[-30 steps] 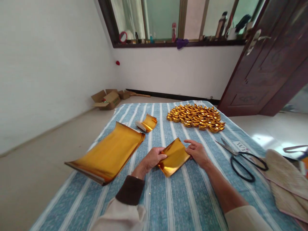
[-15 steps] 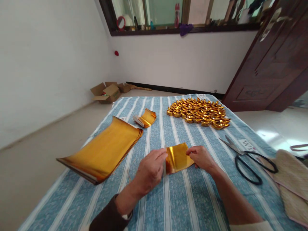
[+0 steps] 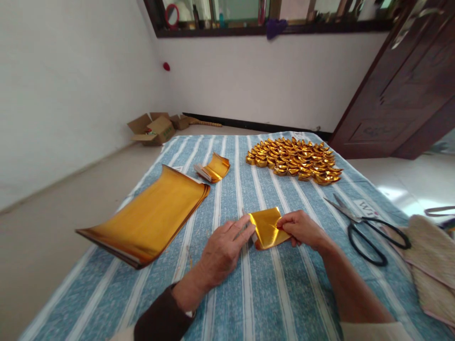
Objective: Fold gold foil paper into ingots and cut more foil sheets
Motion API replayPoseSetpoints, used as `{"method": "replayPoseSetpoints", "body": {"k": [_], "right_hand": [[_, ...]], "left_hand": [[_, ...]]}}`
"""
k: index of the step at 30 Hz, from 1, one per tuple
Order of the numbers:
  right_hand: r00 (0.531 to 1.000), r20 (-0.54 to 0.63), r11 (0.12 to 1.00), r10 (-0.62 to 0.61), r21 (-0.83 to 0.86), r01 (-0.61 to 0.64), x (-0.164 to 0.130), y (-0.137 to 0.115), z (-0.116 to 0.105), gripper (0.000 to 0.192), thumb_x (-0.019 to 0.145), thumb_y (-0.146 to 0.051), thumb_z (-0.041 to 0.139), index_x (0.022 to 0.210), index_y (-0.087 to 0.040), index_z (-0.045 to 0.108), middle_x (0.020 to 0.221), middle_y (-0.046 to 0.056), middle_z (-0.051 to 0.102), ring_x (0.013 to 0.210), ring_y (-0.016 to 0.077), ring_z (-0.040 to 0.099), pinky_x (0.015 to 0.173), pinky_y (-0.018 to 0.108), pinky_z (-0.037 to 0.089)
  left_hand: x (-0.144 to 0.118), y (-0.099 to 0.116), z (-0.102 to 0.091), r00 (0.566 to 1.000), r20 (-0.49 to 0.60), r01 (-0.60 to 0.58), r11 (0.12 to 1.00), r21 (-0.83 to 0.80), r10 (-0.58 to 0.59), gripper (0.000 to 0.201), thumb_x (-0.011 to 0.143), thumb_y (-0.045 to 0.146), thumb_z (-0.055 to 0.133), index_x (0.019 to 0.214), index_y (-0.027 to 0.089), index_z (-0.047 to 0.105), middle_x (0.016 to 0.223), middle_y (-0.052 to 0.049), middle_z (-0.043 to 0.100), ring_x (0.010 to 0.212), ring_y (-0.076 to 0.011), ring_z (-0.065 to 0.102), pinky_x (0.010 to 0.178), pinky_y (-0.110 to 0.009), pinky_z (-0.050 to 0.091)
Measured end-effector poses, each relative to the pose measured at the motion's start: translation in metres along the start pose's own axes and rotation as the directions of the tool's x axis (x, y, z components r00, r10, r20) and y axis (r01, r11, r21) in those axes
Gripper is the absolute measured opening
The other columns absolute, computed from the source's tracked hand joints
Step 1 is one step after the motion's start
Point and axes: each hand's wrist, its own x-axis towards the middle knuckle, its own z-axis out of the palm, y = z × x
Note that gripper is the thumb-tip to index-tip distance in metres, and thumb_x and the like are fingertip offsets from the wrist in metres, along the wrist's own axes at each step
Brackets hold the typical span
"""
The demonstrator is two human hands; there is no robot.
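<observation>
A square of shiny gold foil paper (image 3: 267, 227) is held low over the striped cloth between my two hands. Its left edge is under the fingers of my left hand (image 3: 225, 246), which are pressed together there; a pale strip of the sheet's back shows below the fingertips. My right hand (image 3: 300, 229) pinches the right side between thumb and fingers, and creases run out from that grip. To the left lies a stack of large gold foil sheets (image 3: 152, 215). Beyond it sits a smaller stack of cut gold sheets (image 3: 215, 168), curled at the ends.
Many folded gold paper ingots (image 3: 293, 161) are massed at the far right of the table. Black-handled scissors (image 3: 368, 229) lie right of my right hand, with a beige cloth (image 3: 432, 251) beside them. An open cardboard box (image 3: 152, 130) stands on the floor beyond the table.
The gold sheet has shifted slightly right and turned, with its left edge lifting a little. My left hand has followed it rightward. The right hand's pinch now creases the foil.
</observation>
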Motion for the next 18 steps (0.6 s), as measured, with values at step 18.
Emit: {"method": "replayPoseSetpoints", "body": {"k": [18], "right_hand": [[0.975, 0.209, 0.996, -0.076, -0.025, 0.083, -0.007, 0.006, -0.014, 0.034, 0.07, -0.018, 0.054, 0.099, -0.013, 0.072, 0.047, -0.006, 0.053, 0.041, 0.0077, 0.05, 0.041, 0.017, 0.036]], "left_hand": [[-0.002, 0.001, 0.015, 0.995, -0.064, 0.067, 0.993, -0.097, -0.074, 0.022, 0.084, 0.004, 0.045, 0.093, 0.014, 0.063, 0.104, -0.012, 0.069, 0.088, -0.0231, 0.065, 0.075, -0.039, 0.056]]}}
